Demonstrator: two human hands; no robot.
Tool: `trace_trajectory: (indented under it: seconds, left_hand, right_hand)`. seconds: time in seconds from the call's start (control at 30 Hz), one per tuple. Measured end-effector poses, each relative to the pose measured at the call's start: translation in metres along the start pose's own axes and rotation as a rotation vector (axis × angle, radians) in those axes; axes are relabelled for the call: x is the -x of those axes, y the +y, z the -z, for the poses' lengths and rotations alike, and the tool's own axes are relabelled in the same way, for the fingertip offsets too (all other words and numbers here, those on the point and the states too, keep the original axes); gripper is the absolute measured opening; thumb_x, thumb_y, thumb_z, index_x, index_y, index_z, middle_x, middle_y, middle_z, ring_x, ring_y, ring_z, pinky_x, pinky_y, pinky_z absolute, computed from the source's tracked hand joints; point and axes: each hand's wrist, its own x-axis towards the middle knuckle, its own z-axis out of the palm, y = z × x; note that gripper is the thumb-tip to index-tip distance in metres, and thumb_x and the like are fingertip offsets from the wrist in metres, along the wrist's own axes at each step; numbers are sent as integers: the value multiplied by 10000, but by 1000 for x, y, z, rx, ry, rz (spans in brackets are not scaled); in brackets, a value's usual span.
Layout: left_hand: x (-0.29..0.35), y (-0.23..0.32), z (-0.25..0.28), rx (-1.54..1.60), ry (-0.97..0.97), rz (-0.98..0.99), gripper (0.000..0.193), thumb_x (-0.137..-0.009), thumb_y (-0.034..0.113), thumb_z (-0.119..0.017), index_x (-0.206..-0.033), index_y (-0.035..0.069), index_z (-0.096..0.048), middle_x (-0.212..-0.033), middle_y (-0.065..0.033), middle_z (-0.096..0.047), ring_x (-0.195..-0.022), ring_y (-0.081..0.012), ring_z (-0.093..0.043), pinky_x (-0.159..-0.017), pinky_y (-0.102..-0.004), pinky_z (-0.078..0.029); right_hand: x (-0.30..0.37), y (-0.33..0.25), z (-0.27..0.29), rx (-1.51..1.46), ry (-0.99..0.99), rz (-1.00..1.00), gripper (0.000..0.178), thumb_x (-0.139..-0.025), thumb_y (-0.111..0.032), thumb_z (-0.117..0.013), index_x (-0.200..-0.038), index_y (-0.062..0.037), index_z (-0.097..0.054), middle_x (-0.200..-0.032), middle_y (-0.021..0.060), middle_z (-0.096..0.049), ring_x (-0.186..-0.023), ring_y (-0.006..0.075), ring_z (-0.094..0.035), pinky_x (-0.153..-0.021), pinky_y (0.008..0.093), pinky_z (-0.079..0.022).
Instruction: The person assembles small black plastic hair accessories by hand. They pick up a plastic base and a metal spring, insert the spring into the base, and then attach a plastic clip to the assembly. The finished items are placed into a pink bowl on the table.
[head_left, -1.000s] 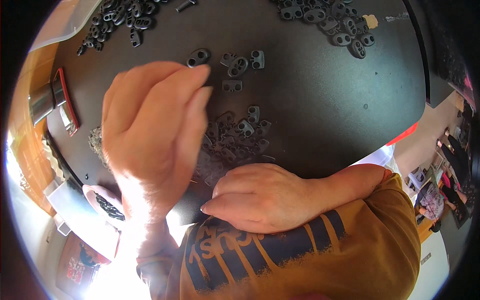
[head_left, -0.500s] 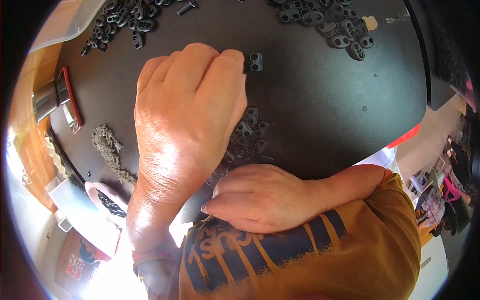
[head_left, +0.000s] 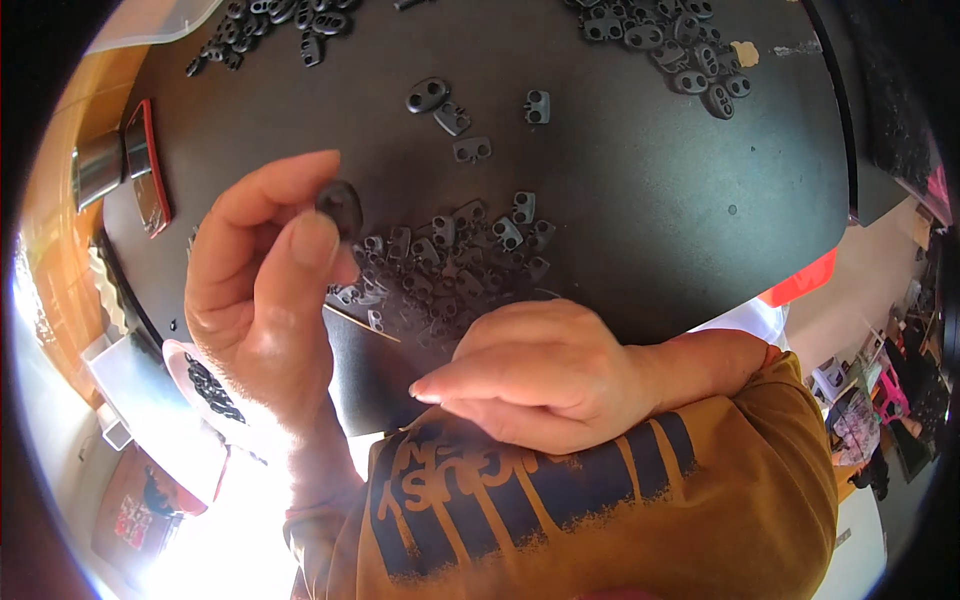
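Observation:
Between the thumb and fingers of my left hand (head_left: 262, 275) is a black oval cord lock shell (head_left: 341, 206), lifted above the dark table (head_left: 650, 220). My right hand (head_left: 545, 375) rests at the near table edge against my chest, its fingers pressed together; whatever they may hold is hidden. Just beyond it spreads a heap of small black two-hole cord lock pieces (head_left: 440, 262). Farther off, apart from the heap, lie an oval cord lock shell (head_left: 428, 95), two flat two-hole pieces beside it, and a single flat piece (head_left: 537, 107) to their right.
Piles of black cord lock parts lie at the far left (head_left: 265, 22) and far right (head_left: 690, 50). A red-edged flat object (head_left: 148, 170) is at the left table edge. Near the lower left, a pale dish (head_left: 180, 362) holds black pieces. Something red (head_left: 800, 280) shows beyond the right corner.
My left hand has drawn back toward the left and turned over, now showing the oval shell in its fingers. Loose pieces formerly behind it have come into sight. My right hand stays nearly in place.

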Motion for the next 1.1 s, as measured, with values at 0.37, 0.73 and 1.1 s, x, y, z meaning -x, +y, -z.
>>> trace_trajectory:
  seconds: [0.37,0.73,1.1]
  left_hand:
    - [37,-6,-11,605,-209,331,400,-792,210,-620,-1084,-21,-474,-669,-56,-539,-464,-66,-429,-459,-169,-353]
    - [55,-19,-11,758,-326,387,193,-835,81,-557,-998,8,-482,-803,-62,-571,-591,-73,-486,-507,-176,-387]
    - [1,-14,-23,-410,-119,-313,94,-808,20,-567,-901,10,-580,-781,-9,-562,-722,-44,-514,-624,-186,-408]
  right_hand:
    - [-2,-8,3,-237,190,-154,334,-859,-42,-480,-1175,57,-441,-879,70,-481,-736,88,-445,-666,225,-399]
    - [-1,-13,11,-113,50,-101,224,-824,-20,-526,-1042,28,-513,-874,65,-463,-736,88,-442,-666,218,-381]
    - [10,-15,28,156,359,-87,159,-771,-10,-624,-912,3,-551,-807,38,-570,-682,64,-501,-627,186,-410]
